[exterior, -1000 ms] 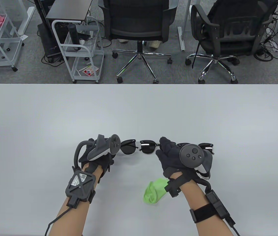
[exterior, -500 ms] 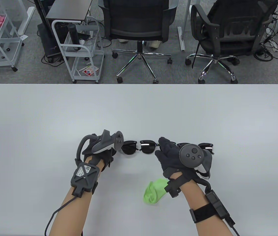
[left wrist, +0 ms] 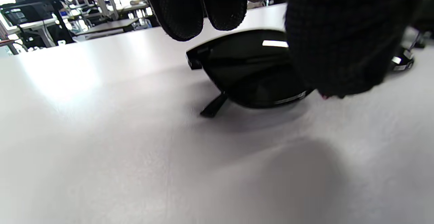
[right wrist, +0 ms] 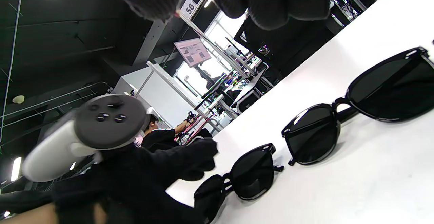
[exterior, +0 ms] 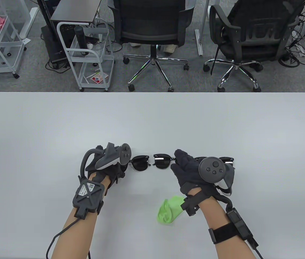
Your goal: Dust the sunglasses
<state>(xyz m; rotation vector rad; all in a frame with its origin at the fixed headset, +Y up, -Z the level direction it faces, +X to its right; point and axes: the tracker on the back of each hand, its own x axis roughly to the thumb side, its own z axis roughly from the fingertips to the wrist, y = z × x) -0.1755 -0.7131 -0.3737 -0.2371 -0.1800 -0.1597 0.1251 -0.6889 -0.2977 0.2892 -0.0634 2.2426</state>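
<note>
Gloved left hand (exterior: 106, 168) sits in the lower left-centre of the table view, its fingers hidden there beneath the tracker (exterior: 116, 159). The left wrist view shows its fingertips (left wrist: 190, 10) hanging just above the top rim of a dark lens while the thumb covers the lens's right part; whether the hand actually grips the frame cannot be told. That lens belongs to the left pair of sunglasses (exterior: 152, 162), black-framed, lying on the pale grey surface (exterior: 152, 121) at the middle of the table view, lenses facing the camera. One folded temple tip pokes out under the lens in the left wrist view.

Just right of this pair, the right hand (exterior: 187, 170) lies with its fingers together and stretched toward the frame's right end, touching or nearly touching it; it is not closed around anything visible. Behind the right hand's tracker (exterior: 214, 168), a second pair of sunglasses (exterior: 226, 160) rests on the surface, mostly hidden. The right wrist view shows both pairs side by side, apart.

Below the right wrist, toward the bottom centre, a crumpled green cloth (exterior: 168, 210) lies on the surface, untouched.
</note>
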